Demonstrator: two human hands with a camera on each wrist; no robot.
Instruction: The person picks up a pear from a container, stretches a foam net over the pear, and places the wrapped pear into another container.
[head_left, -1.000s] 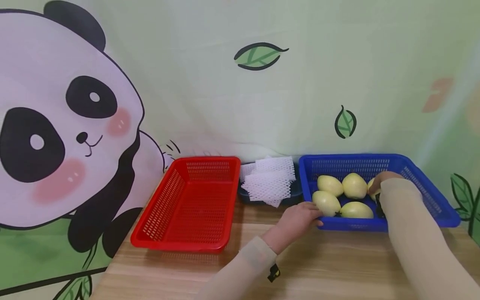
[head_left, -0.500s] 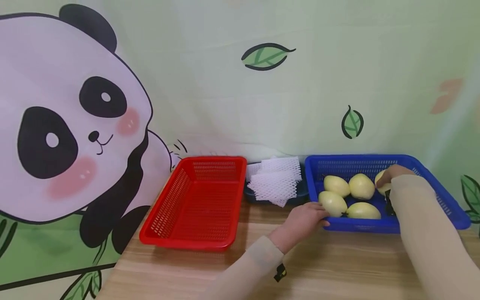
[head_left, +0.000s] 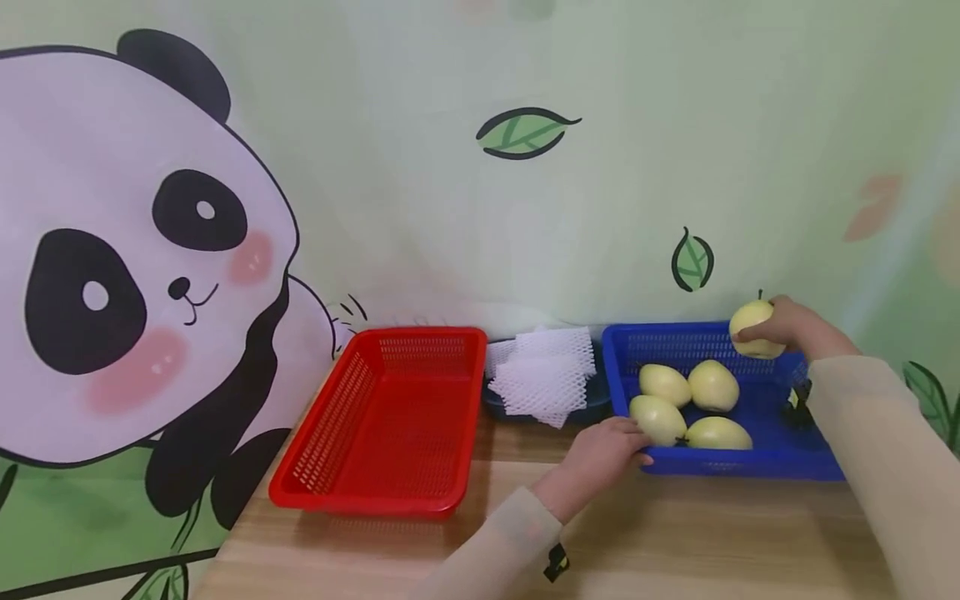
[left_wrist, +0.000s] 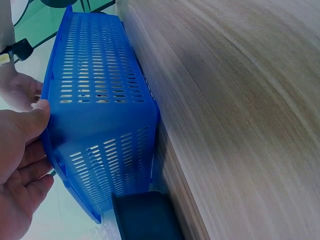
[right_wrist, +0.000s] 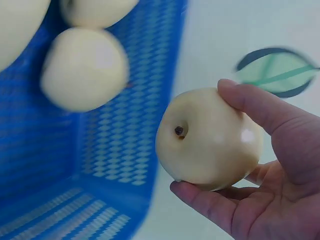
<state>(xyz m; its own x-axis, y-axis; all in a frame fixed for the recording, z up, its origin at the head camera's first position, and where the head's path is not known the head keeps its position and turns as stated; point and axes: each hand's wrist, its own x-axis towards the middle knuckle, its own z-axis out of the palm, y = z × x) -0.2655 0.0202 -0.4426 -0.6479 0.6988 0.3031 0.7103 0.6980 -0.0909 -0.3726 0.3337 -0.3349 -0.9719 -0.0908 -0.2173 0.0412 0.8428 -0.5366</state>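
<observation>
My right hand (head_left: 806,327) holds a pale yellow pear (head_left: 753,329) above the back rim of the blue basket (head_left: 750,462). In the right wrist view the thumb and fingers are curled about this pear (right_wrist: 210,142), its dimpled end facing the camera. Several more pears (head_left: 713,386) lie in the left half of that basket. My left hand (head_left: 600,460) grips the basket's front left corner. The left wrist view has its thumb (left_wrist: 37,117) on the outer side of the rim, with the fingertips just beyond the edge.
A red basket (head_left: 382,504) with nothing in it stands on the left of the wooden table (head_left: 637,533). Between the two baskets, a small dark basket (head_left: 600,400) bears white foam net sleeves (head_left: 542,375). Behind everything hangs a printed panda backdrop (head_left: 390,183).
My right hand has lifted the pear from inside the blue basket up to its back rim. The left hand stays at the basket's corner. The head view has shifted slightly.
</observation>
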